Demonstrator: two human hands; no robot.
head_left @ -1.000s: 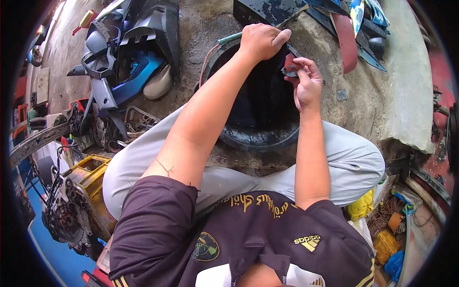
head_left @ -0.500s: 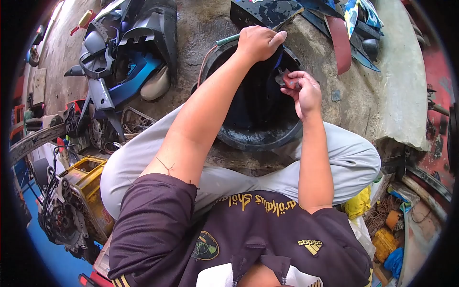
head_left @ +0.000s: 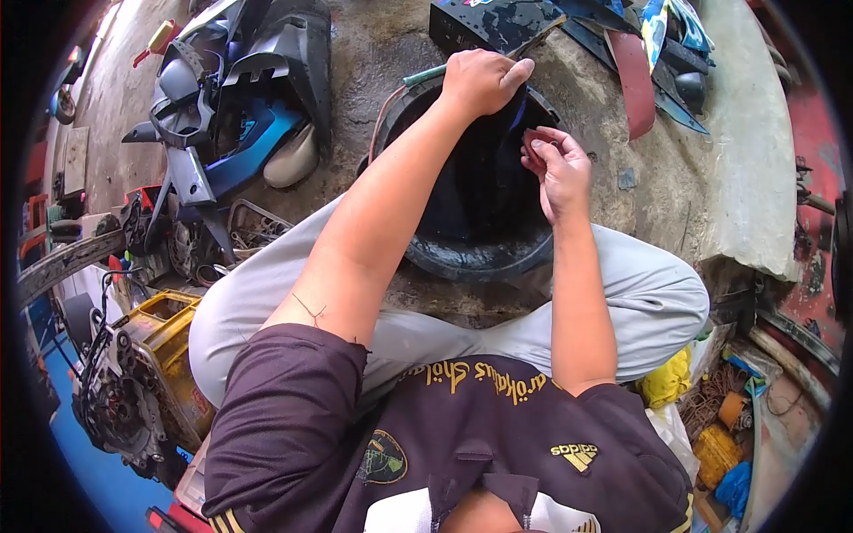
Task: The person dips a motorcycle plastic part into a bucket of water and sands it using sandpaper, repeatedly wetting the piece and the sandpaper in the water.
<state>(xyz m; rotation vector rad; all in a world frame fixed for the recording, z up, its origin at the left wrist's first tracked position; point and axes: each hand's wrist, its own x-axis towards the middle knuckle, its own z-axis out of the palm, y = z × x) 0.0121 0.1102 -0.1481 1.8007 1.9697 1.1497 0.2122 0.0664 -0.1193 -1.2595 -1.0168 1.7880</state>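
1. Tub [head_left: 480, 266] is standing on the floor [head_left: 662, 195] before the person's folded legs [head_left: 631, 293].
2. Right hand [head_left: 565, 176] is pinching a red pad [head_left: 538, 149] between thumb and fingers, over the tub's right side.
3. Left hand [head_left: 480, 82] is hanging curled above the tub's far side; whether it is grasping anything, I cannot tell.
4. Blue panel [head_left: 267, 131] is lying at left, red panel [head_left: 630, 84] at right.

Right hand [head_left: 565, 175] drawn closer in, red piece [head_left: 533, 140] turned; grey part — now hidden
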